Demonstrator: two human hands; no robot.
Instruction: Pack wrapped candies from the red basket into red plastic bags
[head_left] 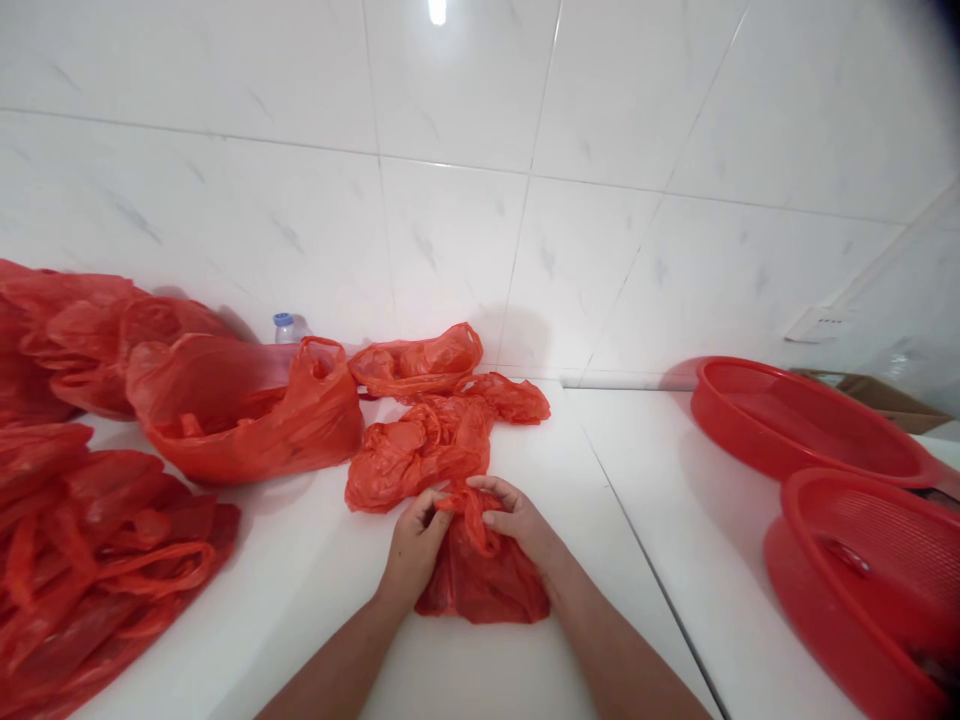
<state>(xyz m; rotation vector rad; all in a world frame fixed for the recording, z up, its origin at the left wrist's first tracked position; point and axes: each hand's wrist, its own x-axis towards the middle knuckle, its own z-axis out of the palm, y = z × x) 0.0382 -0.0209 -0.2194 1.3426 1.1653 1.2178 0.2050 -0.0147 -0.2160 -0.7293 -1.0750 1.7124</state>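
Observation:
A folded red plastic bag [487,585] lies on the white table in front of me, its bunched handles at the top. My left hand [414,545] pinches the upper left of those handles between thumb and fingers. From the other side my right hand [521,525] grips the gathered plastic, its thumb on the front. Just beyond my hands sit crumpled red plastic bags [420,450]. What the folded bag may contain cannot be made out.
At left stand a wide-open red bag [255,430] and a heap of red bags [97,560]. A blue-capped bottle [283,326] is by the tiled wall. Two red plastic baskets [795,560] [712,425] are at right, with a cardboard box [877,395] behind.

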